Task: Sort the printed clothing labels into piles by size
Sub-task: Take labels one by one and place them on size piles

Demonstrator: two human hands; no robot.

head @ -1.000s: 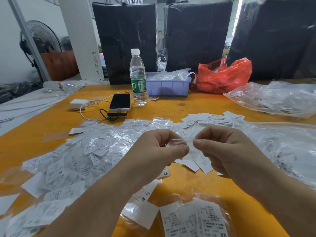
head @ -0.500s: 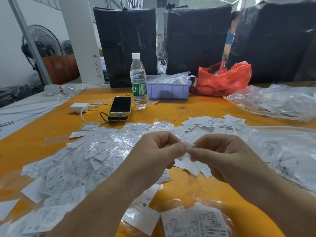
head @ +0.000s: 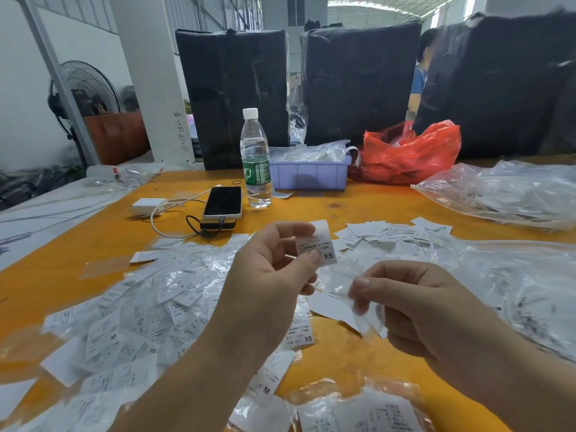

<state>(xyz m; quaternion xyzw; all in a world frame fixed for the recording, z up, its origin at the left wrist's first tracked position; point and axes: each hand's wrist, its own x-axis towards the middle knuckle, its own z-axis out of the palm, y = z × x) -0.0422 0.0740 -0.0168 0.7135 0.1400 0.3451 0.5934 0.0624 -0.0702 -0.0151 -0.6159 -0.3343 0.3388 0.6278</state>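
Above the orange table (head: 93,244), left hand (head: 268,275) pinches an XS label (head: 318,244) between thumb and fingers; at 4 o'clock, right hand (head: 414,307) grips what appears a clear sleeve (head: 364,319); loose labels (head: 140,307) lie at 8 o'clock

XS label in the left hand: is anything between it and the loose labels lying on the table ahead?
Nothing visible. The left hand pinches the XS label, already free of the clear sleeve in the right hand; only open air lies toward the loose labels.
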